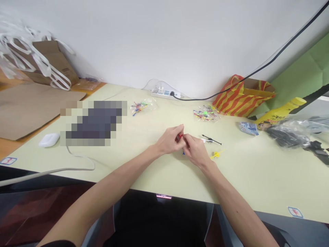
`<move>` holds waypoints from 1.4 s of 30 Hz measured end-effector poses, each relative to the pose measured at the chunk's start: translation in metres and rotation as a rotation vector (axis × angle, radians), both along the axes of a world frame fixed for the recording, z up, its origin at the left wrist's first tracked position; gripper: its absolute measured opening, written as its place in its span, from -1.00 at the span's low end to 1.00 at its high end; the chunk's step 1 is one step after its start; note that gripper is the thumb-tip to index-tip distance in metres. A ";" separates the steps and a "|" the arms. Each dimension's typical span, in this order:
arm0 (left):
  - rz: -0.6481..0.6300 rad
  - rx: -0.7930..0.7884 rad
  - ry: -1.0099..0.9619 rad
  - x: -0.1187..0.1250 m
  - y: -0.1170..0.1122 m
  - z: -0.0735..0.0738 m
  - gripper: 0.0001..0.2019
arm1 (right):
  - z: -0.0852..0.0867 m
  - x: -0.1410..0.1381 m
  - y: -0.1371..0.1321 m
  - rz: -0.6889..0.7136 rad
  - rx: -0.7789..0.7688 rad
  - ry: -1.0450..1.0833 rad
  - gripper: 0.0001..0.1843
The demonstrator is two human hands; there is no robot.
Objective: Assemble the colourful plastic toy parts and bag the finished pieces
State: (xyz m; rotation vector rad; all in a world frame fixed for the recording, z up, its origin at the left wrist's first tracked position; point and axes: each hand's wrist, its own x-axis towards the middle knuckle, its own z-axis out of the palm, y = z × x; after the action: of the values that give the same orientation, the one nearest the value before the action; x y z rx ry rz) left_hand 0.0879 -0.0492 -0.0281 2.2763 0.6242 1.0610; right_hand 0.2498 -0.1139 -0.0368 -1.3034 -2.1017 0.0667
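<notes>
My left hand (pixel 171 140) and my right hand (pixel 195 148) meet above the table (pixel 144 164), fingers pinched round a small red plastic piece (pixel 180 136). Most of that piece is covered by my fingers. A bit of a blue piece (pixel 183 153) shows just below my hands. Right of my right hand lie a black piece with a long thin pointer (pixel 211 140) and a white piece (pixel 204 139) beside it. Nearer to me, a yellow piece (pixel 216 154) with a thin pointer rests by my right wrist.
Clear bags of coloured pieces (pixel 141 107) (pixel 205 114) lie farther back. A power strip (pixel 166 93) stands against the wall. At right are a striped bag (pixel 236 99), a yellow bottle (pixel 281 111) and crumpled plastic (pixel 289 134). A white case (pixel 49 140) and a cable (pixel 77 168) are at left.
</notes>
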 end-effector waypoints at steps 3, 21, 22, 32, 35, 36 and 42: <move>-0.026 -0.012 0.001 -0.001 0.000 0.001 -0.85 | -0.002 0.000 0.001 0.004 0.014 -0.004 -0.88; -0.048 0.052 0.000 -0.007 0.002 0.000 -0.84 | 0.004 0.016 0.006 -0.126 0.065 0.114 -0.85; -0.035 0.042 0.020 -0.007 0.002 0.000 -0.83 | 0.007 0.020 0.007 -0.153 0.046 0.166 -0.85; 0.004 0.021 0.081 0.004 0.001 0.001 -0.86 | 0.023 0.050 0.010 -0.310 -0.154 0.476 -0.71; -0.024 0.021 0.094 0.007 0.001 -0.002 -0.87 | 0.029 0.052 0.007 -0.264 -0.183 0.401 -0.69; -0.037 0.019 0.094 0.008 0.000 -0.003 -0.87 | 0.030 0.051 0.006 -0.257 -0.183 0.376 -0.71; -0.110 -0.029 0.058 0.005 0.002 -0.008 -0.83 | 0.033 0.047 -0.011 -0.356 -0.119 0.264 -0.82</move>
State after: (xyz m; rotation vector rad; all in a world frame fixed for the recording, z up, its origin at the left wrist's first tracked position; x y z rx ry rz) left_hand 0.0929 -0.0475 -0.0361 2.2949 0.5281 0.9308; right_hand 0.2967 -0.1249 -0.0042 -1.6252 -1.6436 0.2016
